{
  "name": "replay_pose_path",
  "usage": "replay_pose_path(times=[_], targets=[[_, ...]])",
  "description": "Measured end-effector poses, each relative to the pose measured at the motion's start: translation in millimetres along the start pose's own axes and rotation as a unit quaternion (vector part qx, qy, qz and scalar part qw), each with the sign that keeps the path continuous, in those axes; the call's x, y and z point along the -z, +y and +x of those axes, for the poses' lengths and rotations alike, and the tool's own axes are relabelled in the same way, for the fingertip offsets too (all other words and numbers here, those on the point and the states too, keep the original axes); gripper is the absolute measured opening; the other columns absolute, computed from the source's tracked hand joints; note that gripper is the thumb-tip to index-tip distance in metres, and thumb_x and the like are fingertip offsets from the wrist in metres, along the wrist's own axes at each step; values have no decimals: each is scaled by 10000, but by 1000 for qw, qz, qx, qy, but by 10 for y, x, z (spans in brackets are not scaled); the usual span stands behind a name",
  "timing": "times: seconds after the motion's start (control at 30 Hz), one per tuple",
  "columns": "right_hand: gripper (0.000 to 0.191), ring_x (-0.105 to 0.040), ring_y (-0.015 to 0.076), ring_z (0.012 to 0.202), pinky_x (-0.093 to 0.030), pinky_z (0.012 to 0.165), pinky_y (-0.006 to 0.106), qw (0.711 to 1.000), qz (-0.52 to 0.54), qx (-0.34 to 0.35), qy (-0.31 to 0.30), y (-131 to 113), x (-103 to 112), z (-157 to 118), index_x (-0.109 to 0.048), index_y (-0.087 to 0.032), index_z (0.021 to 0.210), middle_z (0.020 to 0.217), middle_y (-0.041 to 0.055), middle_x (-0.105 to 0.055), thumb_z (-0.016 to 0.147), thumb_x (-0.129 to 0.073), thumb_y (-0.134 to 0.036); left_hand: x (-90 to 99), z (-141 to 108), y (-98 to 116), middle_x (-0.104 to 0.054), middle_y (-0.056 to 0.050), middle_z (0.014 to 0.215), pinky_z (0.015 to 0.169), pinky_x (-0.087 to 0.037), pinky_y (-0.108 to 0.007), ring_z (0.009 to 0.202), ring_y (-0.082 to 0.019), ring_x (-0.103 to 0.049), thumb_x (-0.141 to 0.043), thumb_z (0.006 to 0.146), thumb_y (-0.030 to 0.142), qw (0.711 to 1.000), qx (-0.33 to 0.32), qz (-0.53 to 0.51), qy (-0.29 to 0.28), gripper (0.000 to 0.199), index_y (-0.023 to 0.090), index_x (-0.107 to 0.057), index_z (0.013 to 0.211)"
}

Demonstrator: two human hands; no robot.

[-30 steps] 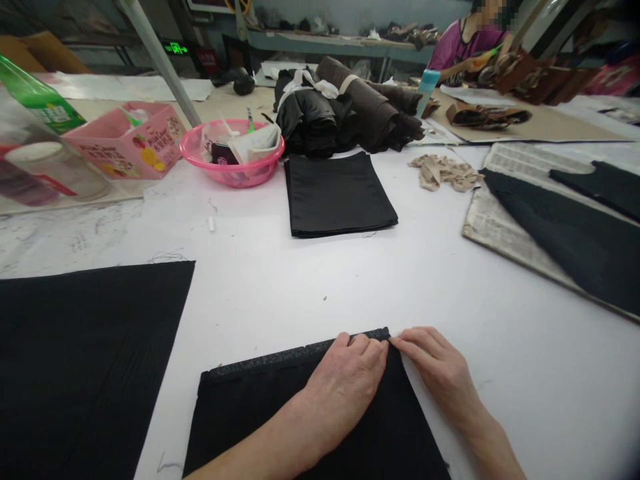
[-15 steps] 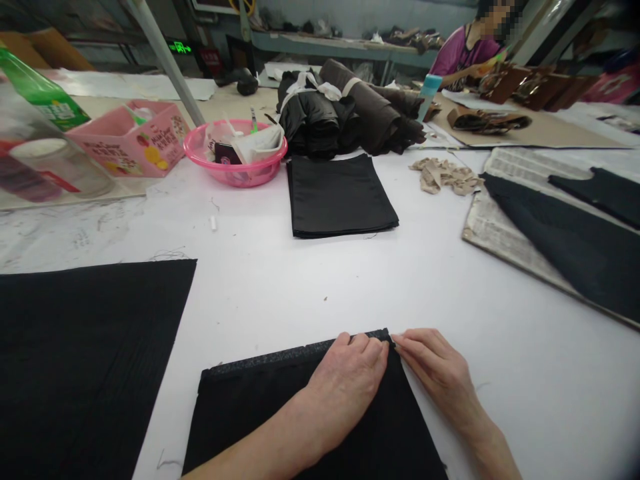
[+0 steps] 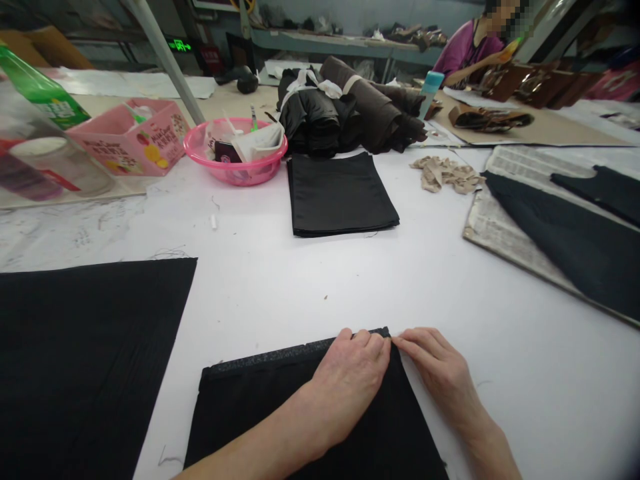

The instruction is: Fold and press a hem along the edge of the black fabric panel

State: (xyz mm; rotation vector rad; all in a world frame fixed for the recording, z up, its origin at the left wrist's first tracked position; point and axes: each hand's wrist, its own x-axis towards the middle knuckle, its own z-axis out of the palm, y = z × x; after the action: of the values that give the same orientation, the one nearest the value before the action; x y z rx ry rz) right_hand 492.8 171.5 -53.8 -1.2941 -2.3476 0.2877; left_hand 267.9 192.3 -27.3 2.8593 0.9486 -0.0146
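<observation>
A black cloth piece (image 3: pixel 260 407) lies on the white table (image 3: pixel 270 287) in front of me, with a speckled dark strip (image 3: pixel 280 353) along its far edge. My left hand (image 3: pixel 353 367) rests over the cloth's far right part, its fingers curled and pressed together on the edge by the corner. From the right, my right hand (image 3: pixel 435 363) meets it there, thumb and fingertips pinched on the cloth's corner. The fingertips of both hands almost touch.
Black cloth (image 3: pixel 85 360) lies at left, a stack of black pieces (image 3: pixel 343 193) further back. Behind stand a pink basin (image 3: pixel 240 175), a pink box (image 3: pixel 145 143) and dark rolls (image 3: pixel 370 100). At right are beige scraps (image 3: pixel 443 175) and a board (image 3: pixel 515 233). A person (image 3: pixel 465 53) is at the back.
My hands and the cloth stay nearly in place; the right fingertips have come slightly closer to the left ones at the corner. The person at the back has raised a hand.
</observation>
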Motion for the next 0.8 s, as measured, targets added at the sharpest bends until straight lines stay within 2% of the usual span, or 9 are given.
replay_pose_path(times=[0.27,0.43,0.63,0.8], targets=[[299,-517,183,1040,-476,886,351,999,1,-32,34,28,-6,12,-574,-241,1214,1099,43,-567,963,-515,-89,-6,5,10,-508,-85,1042,775,-423,-350,889,-211,-488,-733,740,289,1000,-4,-2,6,672,93,-418,1300],[281,-522,183,1039,-476,887,348,998,-5,-43,39,26,-8,6,-591,-244,1188,1101,38,-569,964,-508,-95,-8,23,4,-506,-77,1022,729,-423,-345,866,-208,-474,-747,686,271,1000,-2,-1,16,722,79,-425,1304],[275,-530,185,1020,-482,867,348,998,-5,-37,43,32,-10,14,-598,-244,1177,1084,39,-577,962,-508,-97,14,59,4,-506,-69,1046,734,-439,-354,867,-211,-462,-853,500,297,1000,-9,-18,1,935,68,-425,1298],[275,-546,199,1008,-493,858,369,998,1,-48,44,22,-5,27,-609,-256,1171,1078,42,-588,962,-502,-113,21,74,19,-514,-63,1036,744,-447,-362,859,-212,-464,-853,496,265,1000,-1,-22,3,938,75,-420,1306]])
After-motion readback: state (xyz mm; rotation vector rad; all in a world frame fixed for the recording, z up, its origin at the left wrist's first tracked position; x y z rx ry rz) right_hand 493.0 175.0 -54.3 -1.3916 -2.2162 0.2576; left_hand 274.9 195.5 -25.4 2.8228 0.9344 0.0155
